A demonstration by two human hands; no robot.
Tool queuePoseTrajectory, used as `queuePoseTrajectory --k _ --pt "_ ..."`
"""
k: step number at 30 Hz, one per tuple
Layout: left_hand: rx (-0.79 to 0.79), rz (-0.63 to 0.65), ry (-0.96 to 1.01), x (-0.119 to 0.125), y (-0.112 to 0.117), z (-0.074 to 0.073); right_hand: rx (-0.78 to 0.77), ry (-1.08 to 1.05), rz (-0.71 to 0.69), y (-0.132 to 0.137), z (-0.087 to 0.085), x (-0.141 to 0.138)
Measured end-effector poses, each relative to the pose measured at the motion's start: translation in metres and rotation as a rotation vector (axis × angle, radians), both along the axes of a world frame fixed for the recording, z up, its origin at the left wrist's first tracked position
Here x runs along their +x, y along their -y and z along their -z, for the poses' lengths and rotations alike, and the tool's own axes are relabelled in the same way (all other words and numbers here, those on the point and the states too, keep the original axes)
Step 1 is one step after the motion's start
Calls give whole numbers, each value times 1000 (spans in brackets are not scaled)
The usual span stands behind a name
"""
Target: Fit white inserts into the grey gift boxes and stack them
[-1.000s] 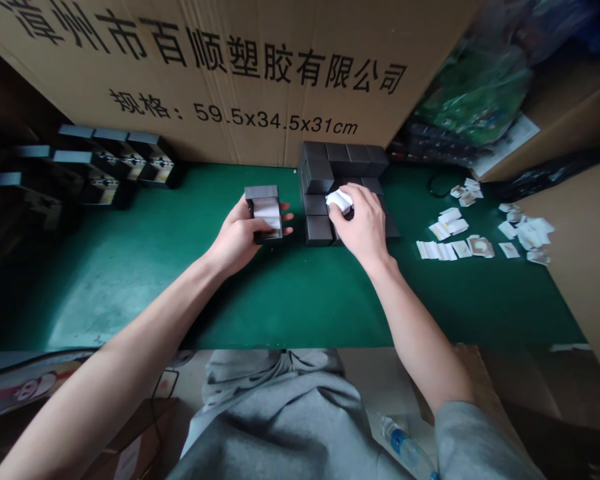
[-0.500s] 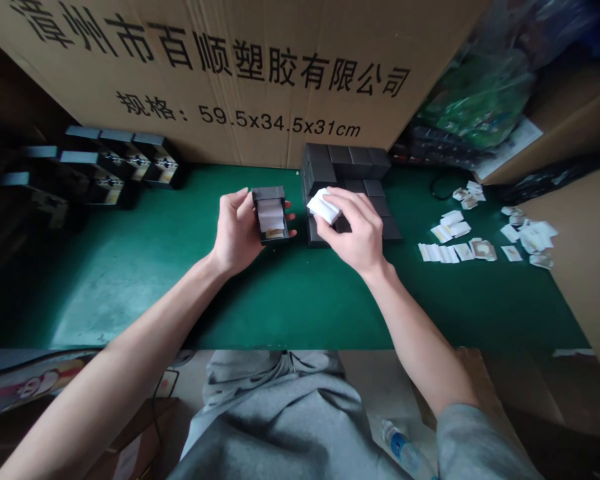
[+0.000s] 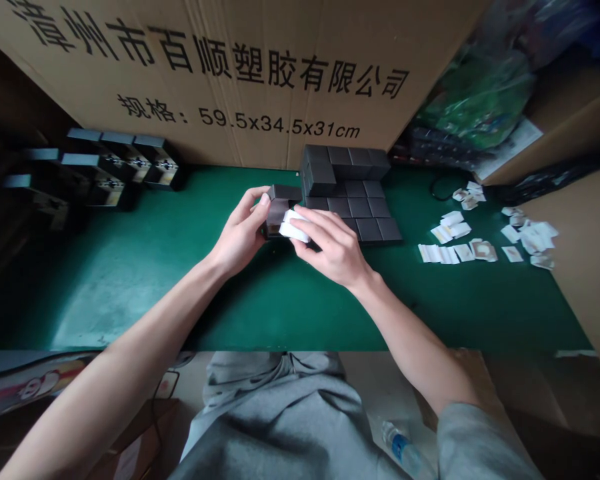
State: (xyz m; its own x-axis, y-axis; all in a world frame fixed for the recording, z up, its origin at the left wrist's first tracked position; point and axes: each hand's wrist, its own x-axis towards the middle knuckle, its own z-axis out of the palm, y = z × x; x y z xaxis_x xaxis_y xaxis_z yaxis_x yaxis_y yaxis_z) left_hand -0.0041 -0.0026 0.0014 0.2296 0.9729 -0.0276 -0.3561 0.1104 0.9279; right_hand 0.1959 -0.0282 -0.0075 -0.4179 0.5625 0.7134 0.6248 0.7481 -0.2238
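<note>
My left hand [image 3: 237,235] grips a small open dark box [image 3: 280,203] just above the green table [image 3: 180,280], thumb and fingers wrapped round its sides. My right hand [image 3: 330,250] pinches a small white pad [image 3: 294,228] and presses it against the front of that box. Directly behind my hands a block of closed dark boxes [image 3: 350,193] stands in stacked rows.
A large cardboard carton [image 3: 230,73] with printed writing forms the back wall. Several open dark boxes [image 3: 115,167] stand at the far left. White paper tags [image 3: 460,243] lie scattered at the right, beside another carton [image 3: 590,247]. A water bottle [image 3: 405,450] lies by my lap.
My right hand lifted the white pad off the stack of closed boxes and carried it left to the open box. My left hand turned and raised the box slightly toward it.
</note>
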Motion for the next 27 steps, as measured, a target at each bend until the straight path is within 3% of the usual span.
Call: queuePoseTrajectory --k 9,18,27 --pt "-11 42 -23 -2 3 1 99 76 32 1 -2 0" --pt "9 90 -58 -4 1 9 79 87 -17 4 -4 -5" --pt "-42 156 -16 -2 3 5 -45 36 -22 6 0 -9"
